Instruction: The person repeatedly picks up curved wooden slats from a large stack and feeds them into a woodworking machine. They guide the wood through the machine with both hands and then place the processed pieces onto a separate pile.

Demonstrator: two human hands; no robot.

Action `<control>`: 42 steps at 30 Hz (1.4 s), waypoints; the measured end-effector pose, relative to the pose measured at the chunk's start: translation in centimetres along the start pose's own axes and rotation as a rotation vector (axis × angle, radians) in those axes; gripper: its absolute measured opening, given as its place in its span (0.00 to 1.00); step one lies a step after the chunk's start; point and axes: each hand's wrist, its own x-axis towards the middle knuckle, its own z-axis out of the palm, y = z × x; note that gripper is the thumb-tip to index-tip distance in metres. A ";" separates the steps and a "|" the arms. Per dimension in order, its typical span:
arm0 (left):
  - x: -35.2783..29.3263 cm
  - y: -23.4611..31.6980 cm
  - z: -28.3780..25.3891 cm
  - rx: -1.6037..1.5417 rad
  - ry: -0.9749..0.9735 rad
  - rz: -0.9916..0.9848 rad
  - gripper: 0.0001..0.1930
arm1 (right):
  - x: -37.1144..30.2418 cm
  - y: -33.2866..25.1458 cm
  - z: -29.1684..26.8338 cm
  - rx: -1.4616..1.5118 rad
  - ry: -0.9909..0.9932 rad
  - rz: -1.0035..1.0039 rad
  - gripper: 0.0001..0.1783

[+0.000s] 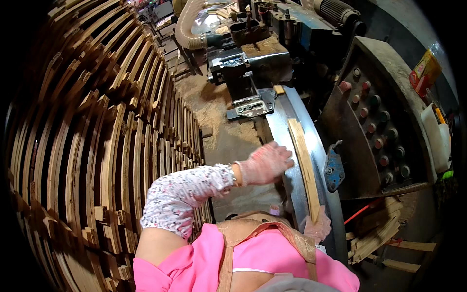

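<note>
A pale wooden strip [304, 163] lies lengthwise on the curved, shiny metal feed table [314, 129] in front of me. Its near end is in my right hand [317, 226], which wears a pinkish knit glove and is closed around it; my body hides part of that hand. My left hand [266, 163], in a similar glove below a flowered sleeve [187, 187], is over the table's left edge. It sits beside the strip, apart from it, slightly blurred, with its fingers loosely bent and nothing seen in them. A small wood piece [278, 89] lies at the table's far end.
Tall stacks of wooden strips [114, 146] fill the left. Ahead stands a woodworking machine [265, 53] with a metal bracket [253, 104] and a ribbed hose [189, 24]. A button panel [377, 124] stands right, beyond a blue metal fitting [334, 168]. Offcuts [379, 233] lie below it.
</note>
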 end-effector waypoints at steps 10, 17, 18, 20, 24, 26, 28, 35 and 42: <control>-18.7 -12.7 -6.1 0.222 0.328 -0.731 0.32 | 24.0 -14.9 9.8 0.052 0.217 -0.194 0.41; -34.0 -15.7 -17.2 0.403 0.264 -1.715 0.28 | 25.8 -17.3 9.1 0.150 0.014 -0.159 0.39; -36.8 -15.6 -17.1 0.374 0.299 -1.800 0.30 | 23.5 -16.2 8.1 0.085 -0.030 -0.141 0.38; -42.3 -16.5 -16.6 0.440 0.307 -1.877 0.21 | 17.4 -9.9 9.1 0.058 0.098 -0.248 0.37; -53.8 -19.8 -12.7 0.244 0.068 -2.037 0.25 | 6.7 -2.8 2.9 -0.013 -0.055 -0.161 0.31; -51.5 -21.2 -11.5 0.300 -0.022 -2.116 0.20 | 4.6 -1.3 0.5 -0.055 -0.166 -0.060 0.29; -50.0 -22.7 -10.4 0.344 -0.008 -2.106 0.16 | 4.4 -0.5 1.5 -0.046 -0.010 -0.126 0.28; -50.5 -21.6 -9.0 0.595 -0.031 -2.058 0.10 | 19.1 -9.3 7.7 -0.018 0.139 -0.376 0.31; -43.2 -15.9 -14.0 0.476 0.009 -2.018 0.13 | 28.7 -19.7 6.2 -0.137 -0.149 -0.251 0.26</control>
